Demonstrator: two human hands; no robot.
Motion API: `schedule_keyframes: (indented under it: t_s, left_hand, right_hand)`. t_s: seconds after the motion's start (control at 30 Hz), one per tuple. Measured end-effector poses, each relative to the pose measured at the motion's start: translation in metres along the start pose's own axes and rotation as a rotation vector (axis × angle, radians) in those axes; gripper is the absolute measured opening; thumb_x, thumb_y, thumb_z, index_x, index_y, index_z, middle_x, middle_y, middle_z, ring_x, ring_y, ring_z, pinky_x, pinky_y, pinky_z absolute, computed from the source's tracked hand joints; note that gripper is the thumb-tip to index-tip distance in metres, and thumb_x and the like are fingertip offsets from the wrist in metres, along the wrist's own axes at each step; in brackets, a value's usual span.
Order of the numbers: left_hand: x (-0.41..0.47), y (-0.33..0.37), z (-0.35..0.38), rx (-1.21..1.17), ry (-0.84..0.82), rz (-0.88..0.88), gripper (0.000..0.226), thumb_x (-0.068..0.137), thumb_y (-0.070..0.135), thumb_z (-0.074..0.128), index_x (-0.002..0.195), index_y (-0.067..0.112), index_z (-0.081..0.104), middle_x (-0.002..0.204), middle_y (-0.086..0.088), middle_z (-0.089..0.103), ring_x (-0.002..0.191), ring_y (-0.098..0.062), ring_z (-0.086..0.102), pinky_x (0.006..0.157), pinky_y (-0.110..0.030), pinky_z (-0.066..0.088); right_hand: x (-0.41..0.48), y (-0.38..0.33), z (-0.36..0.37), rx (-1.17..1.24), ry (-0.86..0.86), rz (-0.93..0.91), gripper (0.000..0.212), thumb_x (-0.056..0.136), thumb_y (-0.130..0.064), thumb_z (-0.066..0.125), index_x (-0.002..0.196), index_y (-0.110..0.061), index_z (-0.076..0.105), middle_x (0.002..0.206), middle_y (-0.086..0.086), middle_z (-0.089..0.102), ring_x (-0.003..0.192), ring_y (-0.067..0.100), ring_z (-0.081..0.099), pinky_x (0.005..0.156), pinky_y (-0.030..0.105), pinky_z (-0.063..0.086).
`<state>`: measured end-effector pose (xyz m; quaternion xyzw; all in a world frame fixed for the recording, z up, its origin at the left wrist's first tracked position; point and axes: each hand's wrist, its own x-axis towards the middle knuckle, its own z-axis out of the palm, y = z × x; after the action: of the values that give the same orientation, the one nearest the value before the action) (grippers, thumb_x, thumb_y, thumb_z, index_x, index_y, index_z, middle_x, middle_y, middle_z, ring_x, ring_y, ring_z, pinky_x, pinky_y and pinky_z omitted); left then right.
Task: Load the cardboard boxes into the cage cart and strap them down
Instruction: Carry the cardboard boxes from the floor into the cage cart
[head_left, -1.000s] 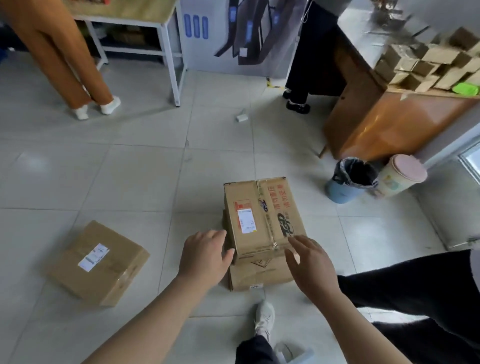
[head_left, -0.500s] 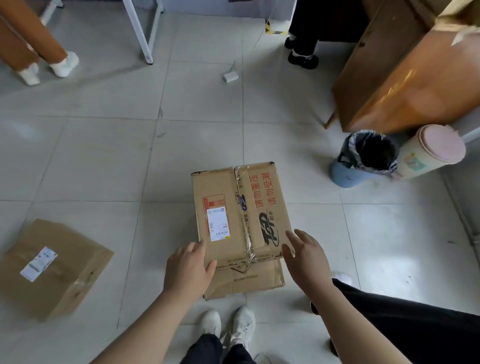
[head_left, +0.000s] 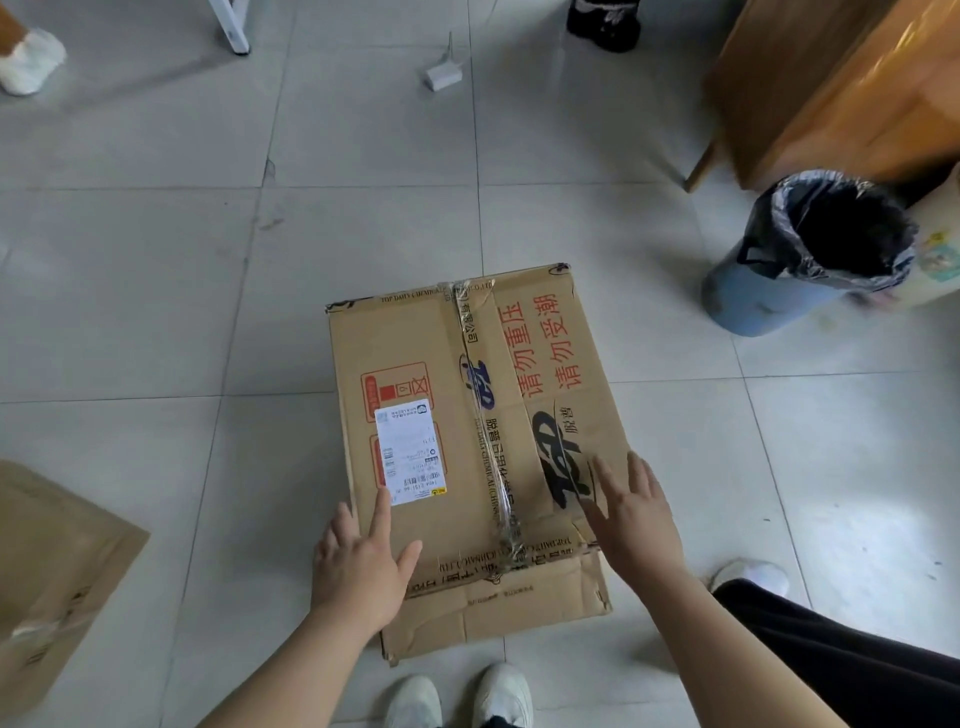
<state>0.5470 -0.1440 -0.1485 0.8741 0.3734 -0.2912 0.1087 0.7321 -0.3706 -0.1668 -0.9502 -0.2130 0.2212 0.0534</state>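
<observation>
Both hands' fingers spread, left hand (head_left: 358, 564) and right hand (head_left: 636, 519) at the cardboard box's (head_left: 467, 415) near corners (bare tile around).

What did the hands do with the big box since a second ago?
Both hands came down onto the taped box: the left hand now lies on its near left corner, the right hand on its right edge. Neither grips yet. The box stayed on the floor.

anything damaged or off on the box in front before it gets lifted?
Yes. The taped cardboard box is worn: its near edge is crumpled, with a tear near the right hand, and the tape along the top seam is wrinkled. The left hand rests by the white label. Nothing has spilled.
</observation>
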Motion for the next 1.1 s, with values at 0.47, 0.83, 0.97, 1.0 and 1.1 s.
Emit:
schedule_keyframes:
  t_s: [0.47,0.83,0.97,1.0,1.1]
  left_hand:
    - [0.046,-0.003,0.027,-0.316,0.035,-0.056,0.101,0.075,0.076,0.048,0.145,0.045,-0.018,0.127,-0.015,0.025,0.106,-0.035,0.049,0.086,-0.035,0.048]
    - [-0.066,-0.071,-0.111,-0.419,0.125,-0.176,0.101,0.06,0.08,0.061,0.145,0.051,0.017,0.138,-0.012,0.023,0.12,-0.033,0.045,0.09,-0.038,0.044]
    - [-0.144,-0.113,-0.17,-0.478,0.182,-0.249,0.101,0.06,0.08,0.062,0.146,0.05,0.017,0.144,-0.013,0.019,0.124,-0.033,0.042,0.091,-0.039,0.044]
    - [-0.165,-0.123,-0.184,-0.493,0.202,-0.267,0.101,0.06,0.08,0.061,0.146,0.05,0.017,0.145,-0.014,0.019,0.125,-0.033,0.041,0.091,-0.04,0.044]
    - [-0.233,-0.153,-0.22,-0.548,0.259,-0.337,0.102,0.06,0.081,0.061,0.146,0.049,0.017,0.145,-0.016,0.021,0.124,-0.033,0.043,0.091,-0.039,0.045]
  right_hand:
    - [0.031,-0.003,0.033,0.142,0.131,0.102,0.076,0.073,-0.056,0.068,0.141,-0.04,0.037,0.122,0.018,0.037,0.106,0.035,0.041,0.096,0.043,0.035]
    - [-0.054,-0.098,-0.095,0.145,0.188,0.023,0.064,0.069,-0.059,0.07,0.127,-0.039,0.052,0.107,0.012,0.047,0.096,0.032,0.048,0.088,0.038,0.041]
    - [-0.103,-0.15,-0.165,0.147,0.217,-0.089,0.064,0.071,-0.058,0.069,0.129,-0.041,0.049,0.11,0.012,0.046,0.097,0.031,0.047,0.088,0.04,0.043]
    - [-0.115,-0.163,-0.183,0.148,0.229,-0.126,0.064,0.07,-0.058,0.07,0.129,-0.041,0.049,0.109,0.011,0.046,0.096,0.031,0.047,0.087,0.04,0.043]
    - [-0.153,-0.203,-0.236,0.141,0.253,-0.246,0.064,0.07,-0.059,0.069,0.128,-0.042,0.048,0.109,0.01,0.045,0.097,0.03,0.047,0.087,0.04,0.043]
